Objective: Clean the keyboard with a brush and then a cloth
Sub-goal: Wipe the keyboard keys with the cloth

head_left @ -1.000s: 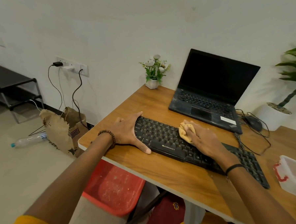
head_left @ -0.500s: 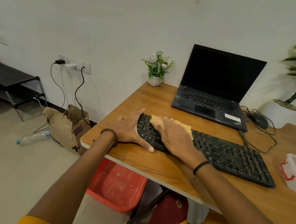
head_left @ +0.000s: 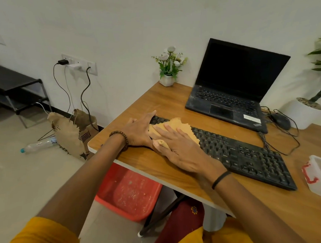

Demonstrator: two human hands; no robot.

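This is looking like a home office corner: an open laptop (head_left: 237, 80), a keyboard (head_left: 250, 153) and a wired mouse (head_left: 281, 121) are sitting on a wooden table (head_left: 155, 101), chargers (head_left: 62, 61) are hanging from a wall socket (head_left: 92, 68), and a paper bag (head_left: 69, 133) is slumping on the floor (head_left: 19, 184).

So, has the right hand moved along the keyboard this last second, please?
Yes: the right hand slid the cloth from the middle of the keyboard to its left end.
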